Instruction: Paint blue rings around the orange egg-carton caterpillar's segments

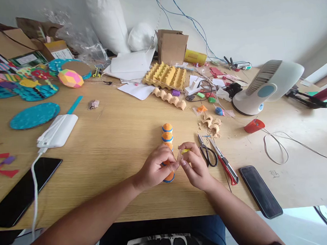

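Note:
Both my hands meet above the middle of the table, near its front edge. My left hand pinches one side of a small clear plastic wrapper. Thumb and fingers of my right hand grip its other side, with a small yellow piece at the fingertips. Behind and partly under my left hand lies a row of orange bumps with blue rims, running away from me. Scissors with black handles and a red utility knife rest just right of my right hand.
Phones lie at the left and right. A power bank and a blue oval are at the left. Farther back are a yellow egg tray, a cardboard box, a fan and a red cup.

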Demonstrator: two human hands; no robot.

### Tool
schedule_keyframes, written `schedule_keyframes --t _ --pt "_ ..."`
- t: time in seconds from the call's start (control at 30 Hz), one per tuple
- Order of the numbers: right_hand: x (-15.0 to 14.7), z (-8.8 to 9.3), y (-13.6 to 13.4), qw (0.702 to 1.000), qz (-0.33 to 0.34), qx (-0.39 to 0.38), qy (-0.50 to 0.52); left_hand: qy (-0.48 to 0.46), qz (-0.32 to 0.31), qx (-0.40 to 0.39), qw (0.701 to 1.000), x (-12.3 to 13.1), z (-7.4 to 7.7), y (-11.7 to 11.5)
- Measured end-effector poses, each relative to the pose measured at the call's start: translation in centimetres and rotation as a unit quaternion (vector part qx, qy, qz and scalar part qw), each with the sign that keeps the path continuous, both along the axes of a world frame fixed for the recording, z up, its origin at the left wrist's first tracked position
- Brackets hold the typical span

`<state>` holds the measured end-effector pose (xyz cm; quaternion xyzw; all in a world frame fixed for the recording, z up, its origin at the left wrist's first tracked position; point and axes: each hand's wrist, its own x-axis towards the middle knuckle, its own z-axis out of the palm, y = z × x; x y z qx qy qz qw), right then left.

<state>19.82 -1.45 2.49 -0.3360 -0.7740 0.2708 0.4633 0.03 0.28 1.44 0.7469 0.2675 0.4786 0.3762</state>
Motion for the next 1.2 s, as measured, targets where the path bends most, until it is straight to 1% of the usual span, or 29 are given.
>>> schedule_keyframes --t 0.13,0.23,0.37,0.4,0.47,0.53,0.6,0.67,0.8,1.07,1.13,1.2 --pt "-0.03 -0.1 -0.18 1.0 -0.002 0.001 0.001 -0.043 -0.009 -0.036 0.998 -0.02 0.02 -0.02" --pt "-0.06 -0.12 -0.22 1.0 -0.004 -0.015 0.01 -0.063 -0.017 -0.077 0.995 -0.12 -0.04 0.04" --pt "-0.04 -0.11 -0.1 0.999 -0.001 -0.038 0.015 -0.042 -0.032 -0.127 0.99 -0.3 0.06 0.14" --pt "-0.01 -0.11 -0.06 0.999 -0.001 -0.038 0.013 -0.033 -0.034 -0.126 0.991 -0.33 0.13 0.15" --pt "0.06 -0.12 -0.02 1.0 -0.002 -0.029 0.006 -0.017 -0.033 -0.095 0.995 -0.39 0.26 0.13" --pt "0.15 -0.16 -0.01 1.0 -0.005 -0.008 -0.006 -0.007 -0.032 -0.055 0.998 -0.4 0.35 0.09" --pt "0.22 -0.22 -0.02 1.0 -0.012 0.017 -0.022 0.002 -0.035 -0.037 0.999 -0.34 0.36 0.05" --pt "0.25 -0.28 -0.02 0.999 -0.021 0.032 -0.036 0.007 -0.04 -0.039 0.998 -0.25 0.3 0.05" --pt "0.2 -0.36 0.03 0.998 -0.029 0.038 -0.045 -0.004 -0.047 -0.051 0.998 -0.06 0.14 0.14" --pt "0.3 -0.48 0.07 0.999 -0.013 0.034 -0.034 -0.015 -0.051 -0.059 0.997 0.04 0.25 0.04" --pt "0.3 -0.49 0.05 0.999 -0.012 0.033 -0.036 -0.01 -0.045 -0.063 0.997 0.07 0.19 0.05" --pt "0.26 -0.52 0.03 0.998 -0.016 0.036 -0.04 -0.002 -0.026 -0.047 0.999 0.07 0.12 0.09"
